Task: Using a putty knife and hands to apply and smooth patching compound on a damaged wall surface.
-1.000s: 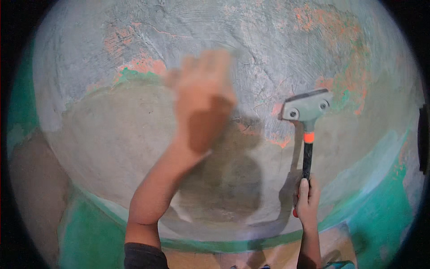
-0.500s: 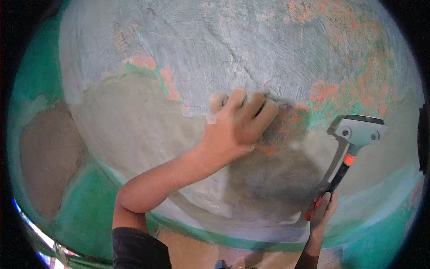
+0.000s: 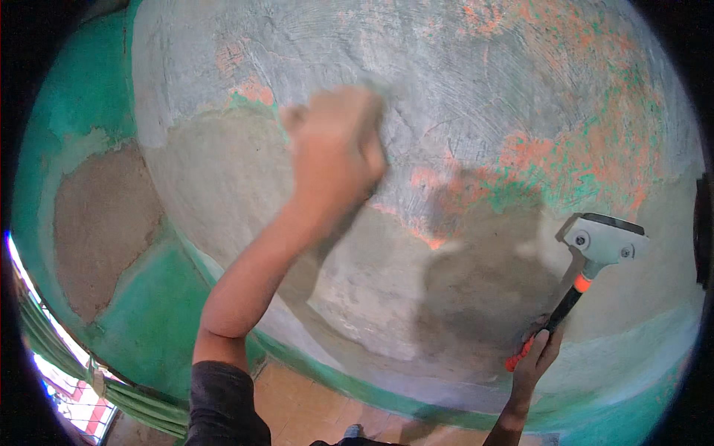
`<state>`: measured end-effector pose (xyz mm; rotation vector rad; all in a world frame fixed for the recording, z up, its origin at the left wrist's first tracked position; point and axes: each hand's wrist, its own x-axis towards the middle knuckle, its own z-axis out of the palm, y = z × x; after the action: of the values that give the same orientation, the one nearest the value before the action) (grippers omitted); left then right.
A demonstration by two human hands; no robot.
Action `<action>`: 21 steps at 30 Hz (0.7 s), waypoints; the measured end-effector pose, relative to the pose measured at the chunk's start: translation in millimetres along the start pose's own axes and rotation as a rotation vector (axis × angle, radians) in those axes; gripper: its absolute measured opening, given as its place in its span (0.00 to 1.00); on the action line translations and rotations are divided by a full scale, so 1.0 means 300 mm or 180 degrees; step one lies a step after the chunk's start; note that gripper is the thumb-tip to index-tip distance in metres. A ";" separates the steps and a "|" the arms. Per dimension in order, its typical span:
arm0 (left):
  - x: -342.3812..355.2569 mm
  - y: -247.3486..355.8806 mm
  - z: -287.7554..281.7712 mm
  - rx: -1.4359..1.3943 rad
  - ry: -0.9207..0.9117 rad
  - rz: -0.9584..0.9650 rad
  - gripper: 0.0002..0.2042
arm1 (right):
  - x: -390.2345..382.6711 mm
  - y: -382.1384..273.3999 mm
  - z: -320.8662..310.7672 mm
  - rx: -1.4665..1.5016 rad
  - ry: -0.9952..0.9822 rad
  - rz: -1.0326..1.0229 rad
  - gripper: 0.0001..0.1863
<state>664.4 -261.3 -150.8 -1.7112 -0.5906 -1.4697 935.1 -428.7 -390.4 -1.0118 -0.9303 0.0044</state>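
Note:
Against the grey, patchy wall, my left hand is closed, its fingers curled and smeared by motion. Whatever it may hold is hidden behind the knuckles. Lower on the right, my right hand grips the handle of a long scraper. That tool has a wide pale grey head with two screws and a dark edge strip, an orange collar, a black shaft and a red grip end. Its head points up, close to the wall. Between my hands, flaked patches of orange and green paint border the smoother grey plaster.
Green wall with a bare brown patch lies at the left. A green curtain hangs by a bright barred window at lower left. Below runs a tan tiled floor. My shadow falls across the wall.
My left hand has swept up and to the left across the wall, still closed. The scraper stays in my right hand, a little lower in view. The scene has shifted slightly rightward.

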 end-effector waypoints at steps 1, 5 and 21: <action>0.032 -0.030 0.000 0.0179 0.0263 -0.0368 0.10 | 0.006 0.002 -0.030 0.0001 -0.0025 0.0001 0.14; -0.008 0.092 0.001 -0.0089 -0.0024 -0.0029 0.09 | -0.013 0.004 -0.077 0.0094 -0.0230 0.0095 0.14; -0.025 0.197 0.024 -0.0373 -0.0482 0.0867 0.09 | 0.037 0.068 -0.101 0.0185 -0.0196 0.0252 0.14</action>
<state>712.5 -289.0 -173.5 -1.9221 -0.3374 -1.2104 970.5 -434.5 -403.8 -0.9985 -0.9403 0.1290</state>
